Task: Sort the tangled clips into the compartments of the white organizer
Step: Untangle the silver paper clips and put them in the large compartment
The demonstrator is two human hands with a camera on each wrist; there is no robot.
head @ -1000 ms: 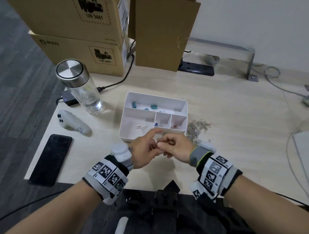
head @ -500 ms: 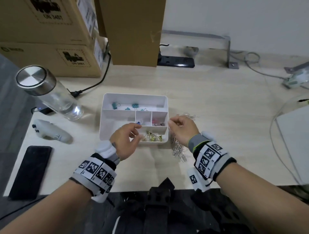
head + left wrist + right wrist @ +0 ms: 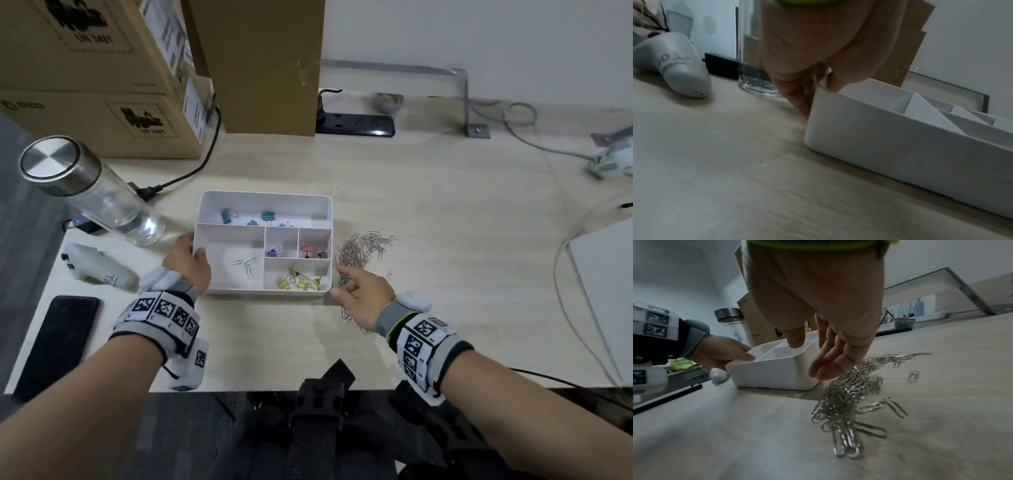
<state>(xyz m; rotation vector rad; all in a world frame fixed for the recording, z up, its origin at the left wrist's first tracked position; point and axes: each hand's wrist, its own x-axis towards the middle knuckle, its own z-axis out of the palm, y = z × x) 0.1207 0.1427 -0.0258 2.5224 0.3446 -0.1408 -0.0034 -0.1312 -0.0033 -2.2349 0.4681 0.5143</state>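
I judged the step in hand to be a fresh pick from the paper-clip pile (image 3: 363,253), which lay on the desk (image 3: 445,212) just right of the white organizer (image 3: 263,198). My left hand (image 3: 187,263) steadied the organizer, thumb hooked over the left rim and fingers against the outer wall. My right hand (image 3: 818,308) hovered over the near end of the pile, fingers (image 3: 835,360) loosely extended and held together, holding nothing. The next move called for pinching a few clips free of the tangle and carrying them to the large compartment, where loose paper clips (image 3: 245,264) already lay.
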